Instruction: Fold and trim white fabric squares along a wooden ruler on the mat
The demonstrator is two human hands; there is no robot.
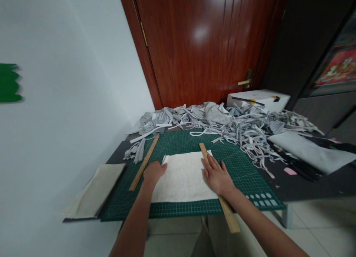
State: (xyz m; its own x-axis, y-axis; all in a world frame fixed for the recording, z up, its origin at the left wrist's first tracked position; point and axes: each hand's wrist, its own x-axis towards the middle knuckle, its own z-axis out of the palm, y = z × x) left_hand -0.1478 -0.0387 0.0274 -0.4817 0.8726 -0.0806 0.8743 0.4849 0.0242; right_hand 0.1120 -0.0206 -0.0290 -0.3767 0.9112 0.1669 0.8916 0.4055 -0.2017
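Note:
A white rectangle of folded cloth (183, 179) lies flat on the green cutting mat (183, 209). At the cloth's upper left corner is my left hand (155, 172), its fingers curled; whether they grip the cloth is hidden. My right hand (218, 175) rests with spread fingers on the right side of the cloth and on a wooden ruler (229, 218), which runs along that side and sticks out past the table's front edge. A second wooden ruler (144, 163) lies on the mat to the left of my left hand.
Grey and white fabric scraps (217, 114) are heaped along the back and right. A cream cloth stack (97, 188) sits at the left edge. A white box (269, 97) stands behind the heap. At right lie a grey cloth piece (311, 151) and a pink scrap (290, 171).

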